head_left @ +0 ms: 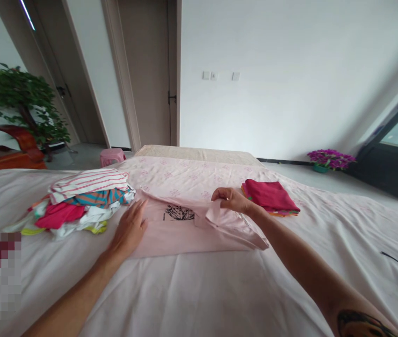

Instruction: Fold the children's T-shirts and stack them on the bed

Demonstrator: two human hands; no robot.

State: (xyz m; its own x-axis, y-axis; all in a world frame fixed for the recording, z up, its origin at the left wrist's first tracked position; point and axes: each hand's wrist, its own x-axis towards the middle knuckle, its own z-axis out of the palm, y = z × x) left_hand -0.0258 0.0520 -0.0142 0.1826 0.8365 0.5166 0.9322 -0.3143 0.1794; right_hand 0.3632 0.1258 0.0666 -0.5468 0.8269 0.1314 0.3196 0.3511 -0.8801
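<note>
A pale pink T-shirt (181,238) with a black print lies spread on the bed in front of me, its right part partly turned over. My left hand (132,227) rests flat on the shirt's left end, fingers stretched out. With thumb and fingers pinched, my right hand (232,200) holds a raised bit of the shirt's fabric near its right side. Just beyond that hand sits a stack of folded clothes (272,195), dark red on top. Left of my left hand is a loose heap of clothes (83,203), striped, red, white and yellow-green.
A white sheet (191,295) covers the bed. Past its far left edge stands a pink stool (112,156). A wooden armchair (12,145) and a leafy plant (23,103) are at the left. Purple flowers (331,159) in a pot stand on the floor at the right.
</note>
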